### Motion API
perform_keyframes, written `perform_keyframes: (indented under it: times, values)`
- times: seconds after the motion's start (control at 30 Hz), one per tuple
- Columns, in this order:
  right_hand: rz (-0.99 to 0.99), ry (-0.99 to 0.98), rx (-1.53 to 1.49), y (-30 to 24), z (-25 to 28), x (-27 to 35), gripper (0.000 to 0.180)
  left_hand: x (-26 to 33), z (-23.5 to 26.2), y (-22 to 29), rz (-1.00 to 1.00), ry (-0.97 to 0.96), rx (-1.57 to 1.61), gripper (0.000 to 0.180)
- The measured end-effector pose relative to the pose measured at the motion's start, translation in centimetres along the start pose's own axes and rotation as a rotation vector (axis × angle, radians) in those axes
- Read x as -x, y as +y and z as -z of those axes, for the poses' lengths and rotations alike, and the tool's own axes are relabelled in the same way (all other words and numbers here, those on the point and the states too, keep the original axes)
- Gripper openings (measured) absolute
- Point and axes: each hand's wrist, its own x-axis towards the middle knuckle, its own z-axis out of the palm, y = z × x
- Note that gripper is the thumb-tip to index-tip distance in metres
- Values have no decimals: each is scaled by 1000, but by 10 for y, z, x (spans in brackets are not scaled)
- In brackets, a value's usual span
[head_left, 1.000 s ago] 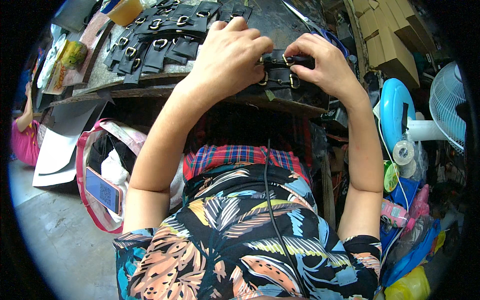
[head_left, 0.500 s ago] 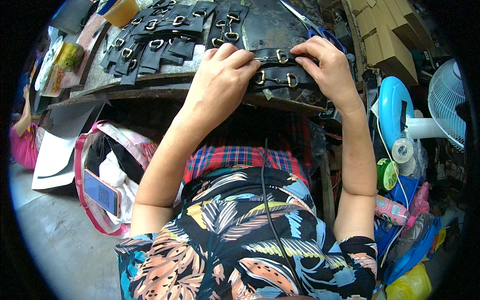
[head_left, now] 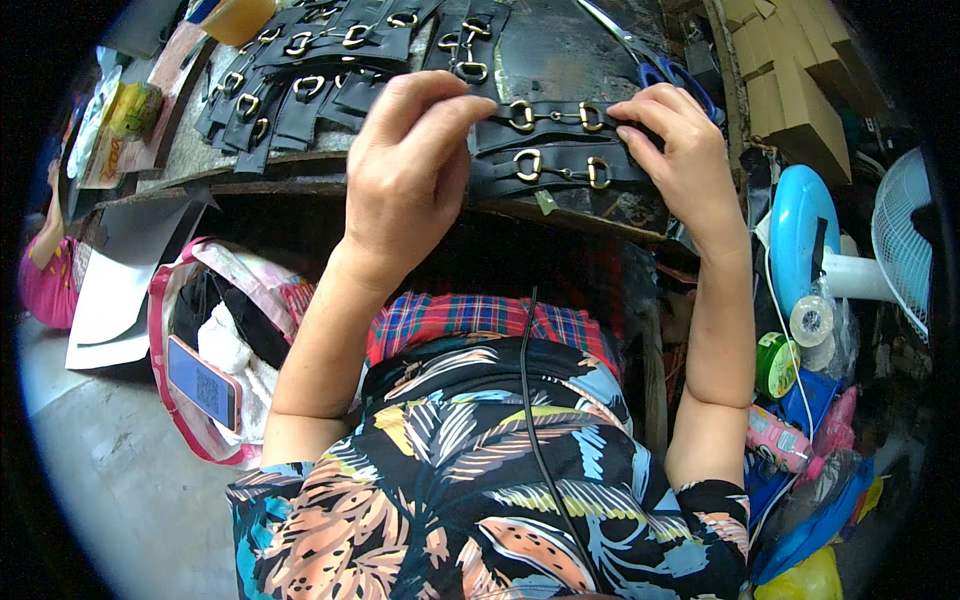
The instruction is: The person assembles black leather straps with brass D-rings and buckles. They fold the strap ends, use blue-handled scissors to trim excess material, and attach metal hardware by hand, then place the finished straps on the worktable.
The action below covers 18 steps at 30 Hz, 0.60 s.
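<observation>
A black leather strap [head_left: 553, 128] with gold horsebit-style hardware lies across the near edge of the worktable. My left hand [head_left: 408, 165] has its thumb and forefinger closed at the strap's left end. At the other end, the thumb and forefinger of my right hand [head_left: 683, 160] close on the strap beside a gold ring. A second strap of the same kind [head_left: 500, 176] lies just below it, nearer to me, with no finger on it. To the left, more black straps [head_left: 300, 118] with gold rings lie heaped and overlapping.
Blue-handled scissors [head_left: 664, 74] lie at the far right of the table. Cardboard boxes [head_left: 795, 95] and a blue-and-white fan [head_left: 800, 225] stand on the right. A pink-edged bag [head_left: 160, 365] holding a phone [head_left: 205, 384] sits low left. Another person's arm [head_left: 48, 235] shows far left.
My left hand has shifted left toward the strap's end, uncovering the left gold ring. My right hand has moved slightly right and down. The view has shifted a little.
</observation>
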Motion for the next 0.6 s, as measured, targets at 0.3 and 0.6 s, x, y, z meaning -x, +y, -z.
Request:
perform_keyframes:
  times: [0.3,0.6]
  values:
    - [133,15,-143,-36,-25,-32,15,0,0,7,126,-165,-504,30]
    - [50,-74,-170,-38,-46,-42,18,3,-6,10,163,-137,-520,47]
